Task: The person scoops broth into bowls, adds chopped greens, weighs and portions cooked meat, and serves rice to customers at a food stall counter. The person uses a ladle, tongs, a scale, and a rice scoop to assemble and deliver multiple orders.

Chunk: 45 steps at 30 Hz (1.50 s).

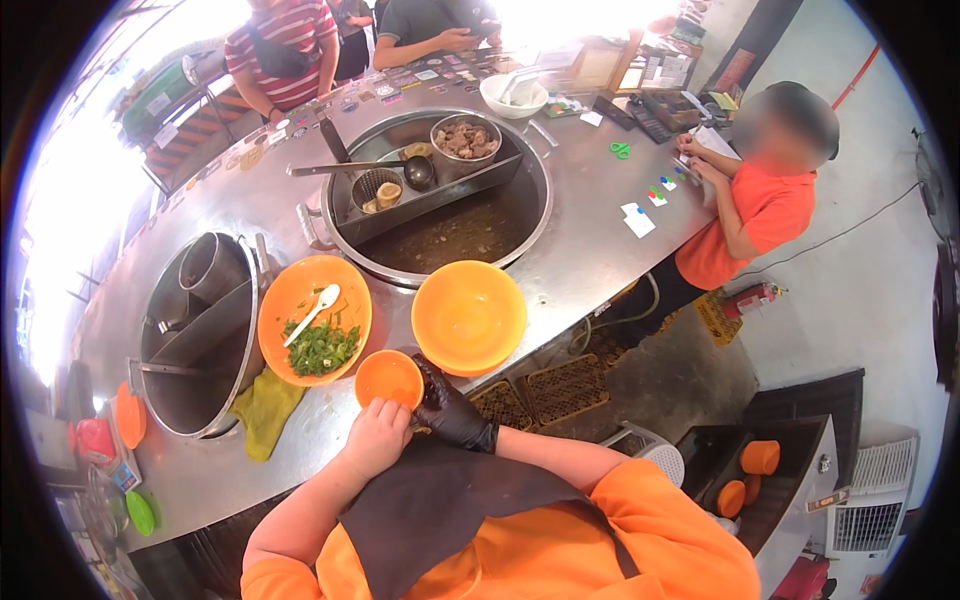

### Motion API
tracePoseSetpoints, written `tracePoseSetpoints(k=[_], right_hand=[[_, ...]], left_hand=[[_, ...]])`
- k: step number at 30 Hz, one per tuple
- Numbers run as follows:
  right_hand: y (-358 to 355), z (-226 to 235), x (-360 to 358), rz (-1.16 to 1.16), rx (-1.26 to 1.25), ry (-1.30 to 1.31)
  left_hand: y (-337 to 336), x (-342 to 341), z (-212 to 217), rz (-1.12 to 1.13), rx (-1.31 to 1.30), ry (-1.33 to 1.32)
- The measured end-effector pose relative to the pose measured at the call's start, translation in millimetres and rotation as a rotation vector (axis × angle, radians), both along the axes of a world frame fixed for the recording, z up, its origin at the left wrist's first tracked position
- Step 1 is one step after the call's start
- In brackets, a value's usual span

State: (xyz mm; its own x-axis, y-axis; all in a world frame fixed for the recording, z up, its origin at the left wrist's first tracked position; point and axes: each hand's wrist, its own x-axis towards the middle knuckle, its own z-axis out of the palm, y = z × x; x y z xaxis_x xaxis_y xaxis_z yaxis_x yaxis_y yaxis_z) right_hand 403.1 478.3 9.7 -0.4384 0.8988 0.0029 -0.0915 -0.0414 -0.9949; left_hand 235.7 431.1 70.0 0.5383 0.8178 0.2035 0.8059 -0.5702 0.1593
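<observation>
Close to my body, a small orange bowl [388, 378] is held between both hands. My left hand [378, 438], bare, has its fingers closed over the near rim. My right hand [455, 408], in a black glove, grips the bowl's right side, with part of its fingers hidden. Just beyond stands a large empty orange bowl [468, 315]. Left of that sits an orange plate [275, 335] with chopped green herbs [322, 350] and a white spoon [313, 315] on it.
A big divided pot [548, 205] of broth holds a ladle [419, 173], a strainer and a metal pot of meat [466, 142]. Left are a second divided pot [150, 300] and a yellow-green cloth [266, 412]. A person in orange [770, 215] writes at right; others stand across the counter.
</observation>
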Motion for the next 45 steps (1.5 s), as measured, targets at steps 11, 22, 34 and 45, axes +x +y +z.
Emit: tracePoseSetpoints(k=[11, 22, 34, 45], right_hand=[[-6, -19, -7, -0.049, 0.113, -0.132], [-3, 30, -1, -0.076, -0.016, -0.285], [-2, 33, -16, -0.117, 0.122, -0.35], [0, 35, -19, -0.185, 0.244, -0.394]], left_hand=[[-1, 14, -13, 0.097, 0.116, -0.175], [-16, -26, 17, 0.829, -0.427, -0.596], [-6, -34, -9, 1.015, -0.523, -1.111], [-1, -37, -7, 0.856, -0.44, -0.77]])
